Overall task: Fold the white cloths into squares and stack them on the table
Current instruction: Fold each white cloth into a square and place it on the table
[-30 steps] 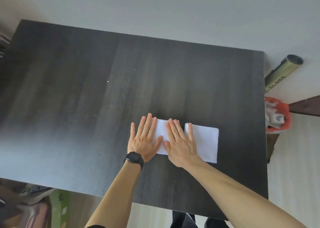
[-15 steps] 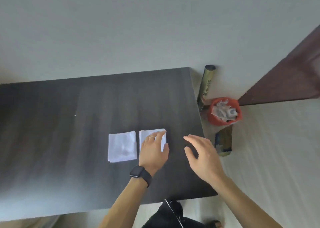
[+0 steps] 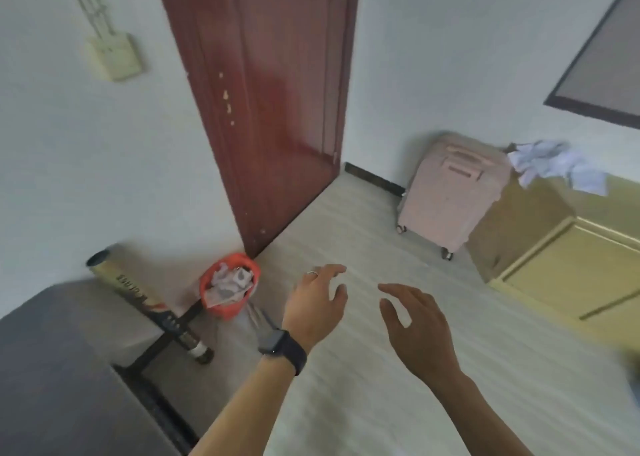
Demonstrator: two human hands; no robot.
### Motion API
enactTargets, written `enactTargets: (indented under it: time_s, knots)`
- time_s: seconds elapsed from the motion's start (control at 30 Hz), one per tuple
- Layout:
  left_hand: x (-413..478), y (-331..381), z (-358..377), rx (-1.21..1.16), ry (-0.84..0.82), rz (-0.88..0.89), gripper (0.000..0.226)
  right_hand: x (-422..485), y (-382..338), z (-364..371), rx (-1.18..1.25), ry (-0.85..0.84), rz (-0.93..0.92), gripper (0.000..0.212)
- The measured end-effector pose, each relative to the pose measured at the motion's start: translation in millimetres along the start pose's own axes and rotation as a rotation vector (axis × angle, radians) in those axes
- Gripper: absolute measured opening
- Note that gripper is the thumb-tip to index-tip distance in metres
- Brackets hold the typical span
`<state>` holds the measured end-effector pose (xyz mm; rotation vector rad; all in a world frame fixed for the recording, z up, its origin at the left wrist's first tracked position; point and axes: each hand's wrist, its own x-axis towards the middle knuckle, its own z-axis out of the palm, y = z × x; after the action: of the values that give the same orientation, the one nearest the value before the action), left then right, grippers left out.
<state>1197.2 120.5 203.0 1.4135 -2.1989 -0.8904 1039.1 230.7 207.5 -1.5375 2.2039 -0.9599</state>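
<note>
- My left hand [image 3: 317,303] hangs in the air, back toward the camera, fingers spread and loosely bent, holding nothing.
- The left forearm is bare. It comes in from the near edge and angles far and right.
- A black watch [image 3: 282,346] wraps the left wrist, and a ring [image 3: 311,273] sits on one left finger.
- My right hand [image 3: 415,320] floats just right of the left, apart from it, back toward the camera. Its fingers are relaxed and slightly curled, the thumb points left, and it is empty.
- The right forearm is also bare. It enters from the near right and angles far and left.
- My left fingertips reach a little farther than my right.
- Both sets of fingertips are blurred, so I can't make out finer detail.
</note>
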Motion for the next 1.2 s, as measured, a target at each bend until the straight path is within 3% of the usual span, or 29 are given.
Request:
enactTargets:
  time_s: [0.13, 0.37, 0.93, 1.2]
  knots:
    - [63.2, 99.6, 67.3, -0.024, -0.142, 0.197, 0.033, 20.9, 73.5, -84.0, -0.019, 0.197, 0.156, 0.025]
    - [154.7, 233.0, 177.0, -0.027, -0.353, 0.387, 0.033, 61.6, 188.0, -188.1, -0.062, 0.369, 0.366, 0.027]
    - [412.2, 455.2, 410.6, 0.028, -0.649, 0.546, 0.030, 228.2, 439.1, -351.3, -0.104, 0.471, 0.684, 0.028]
    - [511.7, 540.3, 539.5, 0.080, -0.662, 0.476, 0.031, 322.5, 593.3, -422.2, -0.102, 0.376, 0.688, 0.026]
